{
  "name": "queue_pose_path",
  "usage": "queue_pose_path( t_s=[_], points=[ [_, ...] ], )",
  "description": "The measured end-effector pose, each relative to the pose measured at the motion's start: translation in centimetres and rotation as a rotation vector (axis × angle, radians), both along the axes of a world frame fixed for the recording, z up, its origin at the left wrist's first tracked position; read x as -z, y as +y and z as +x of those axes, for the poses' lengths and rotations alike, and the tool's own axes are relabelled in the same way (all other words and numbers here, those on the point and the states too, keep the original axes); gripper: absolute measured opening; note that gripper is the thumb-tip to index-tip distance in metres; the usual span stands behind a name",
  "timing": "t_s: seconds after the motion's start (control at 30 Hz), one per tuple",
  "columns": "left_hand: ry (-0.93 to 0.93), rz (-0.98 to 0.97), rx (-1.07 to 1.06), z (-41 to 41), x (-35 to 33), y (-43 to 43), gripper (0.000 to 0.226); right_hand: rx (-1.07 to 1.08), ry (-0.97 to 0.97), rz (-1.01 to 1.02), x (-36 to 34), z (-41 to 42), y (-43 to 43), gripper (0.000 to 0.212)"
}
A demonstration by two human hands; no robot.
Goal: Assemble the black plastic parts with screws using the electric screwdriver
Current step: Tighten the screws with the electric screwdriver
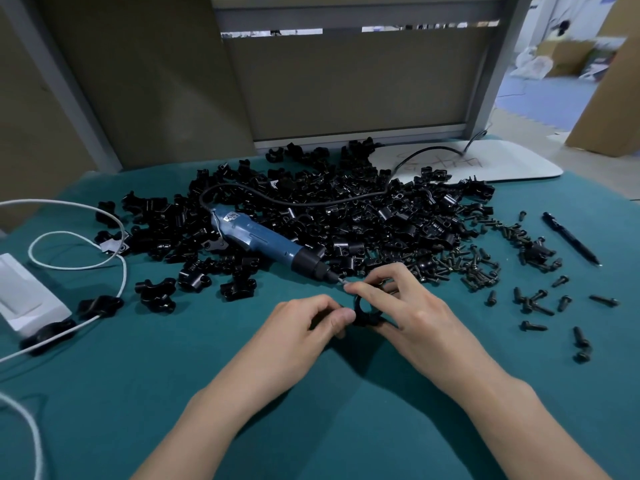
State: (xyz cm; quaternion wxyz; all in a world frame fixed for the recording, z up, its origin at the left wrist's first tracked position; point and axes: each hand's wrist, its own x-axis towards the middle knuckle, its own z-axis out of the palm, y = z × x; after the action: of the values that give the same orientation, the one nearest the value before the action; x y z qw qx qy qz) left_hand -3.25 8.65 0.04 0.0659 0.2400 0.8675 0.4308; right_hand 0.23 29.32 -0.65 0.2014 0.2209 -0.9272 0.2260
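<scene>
1. My left hand [311, 318] sits just below the middle of the frame, fingers curled, thumb and fingertips pinching the left side of a black plastic part [363, 311].
2. My right hand [405, 306] grips the same part from the right. Thumb and forefinger are closed at its top edge, and the other fingers are bent behind it. I cannot tell whether a screw is between those fingertips.
3. The part is ring-shaped and held just above the green cloth [311, 410], between both hands.
4. The electric screwdriver [266, 242] lies untouched on the cloth, slanting from the centre left down towards my right fingertips. Its bit ends just beside them.
5. Its black cord [294, 202] runs back over the pile of black parts [363, 209], which fills the middle of the frame.
6. Loose screws [481, 268] are scattered to the right of the pile, some well apart near the right edge.
7. A black pen [571, 239] lies at the right, beyond the screws.
8. At the left edge is a white box [24, 292], with a white cable [117, 237] looping near it.
9. A white board [502, 161] lies at the upper right, behind the pile.
</scene>
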Motion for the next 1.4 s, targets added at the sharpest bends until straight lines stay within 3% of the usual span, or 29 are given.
queue_pose_path(
  t_s=[0.17,0.27,0.47,0.63,0.73,0.83,0.9,0.93,1.0,1.07,1.13,1.2,1.3,1.4],
  points=[
    [0.07,-0.02,0.045,-0.2,0.0,-0.2,0.012,-0.025,-0.004,0.035,-0.2,-0.1,-0.2,0.058],
    [0.181,-0.028,0.107,-0.2,-0.3,-0.5,0.009,-0.036,-0.116,-0.086,0.1,-0.4,0.0,0.051],
    [0.661,-0.262,0.383,-0.5,-3.0,-1.3,0.027,-0.11,-0.502,-0.385,-0.7,-0.6,0.6,0.058],
    [1.018,-0.481,0.607,-1.4,-6.6,-0.9,0.028,-0.185,-0.799,-0.507,-2.6,-0.4,1.0,0.045],
    [1.14,-0.474,0.698,-1.7,-7.6,-0.6,0.025,-0.312,-0.983,-0.672,-3.0,0.0,1.4,0.037],
    [1.242,-0.395,0.714,-2.2,-7.5,-0.7,0.024,-0.385,-1.032,-0.813,-2.7,0.1,1.4,0.035],
    [1.161,-0.367,0.587,-2.5,-6.4,-0.7,0.018,-0.343,-0.985,-0.88,-2.2,-0.1,1.2,0.034],
    [1.047,-0.325,0.421,-2.6,-5.6,-0.7,0.018,-0.293,-0.938,-0.908,-2.1,-0.3,1.2,0.035],
    [0.681,-0.205,-0.092,-3.4,-4.3,-1.3,0.027,-0.167,-0.853,-0.946,-1.8,-0.6,1.2,0.04],
    [0.2,-0.162,-0.523,-5.3,-3.9,-2.2,0.046,-0.079,-0.812,-1.009,-1.7,-0.8,1.2,0.044],
    [-0.09,-0.201,-0.647,-7.3,-4.4,-2.4,0.055,-0.053,-0.778,-1.161,-1.5,-0.9,0.9,0.037],
    [-0.179,-0.221,-0.661,-8.8,-5.3,-1.1,0.059,-0.005,-0.734,-1.285,-1.4,-1.0,0.7,0.044],
    [-0.328,-0.104,-0.736,-10.8,-5.6,1.5,0.052,0.068,-0.64,-1.352,-1.3,-1.3,0.7,0.064],
    [-0.362,-0.158,-0.859,-12.0,-5.2,3.0,0.046,0.061,-0.604,-1.466,-1.2,-1.6,1.0,0.047]
  ],
)
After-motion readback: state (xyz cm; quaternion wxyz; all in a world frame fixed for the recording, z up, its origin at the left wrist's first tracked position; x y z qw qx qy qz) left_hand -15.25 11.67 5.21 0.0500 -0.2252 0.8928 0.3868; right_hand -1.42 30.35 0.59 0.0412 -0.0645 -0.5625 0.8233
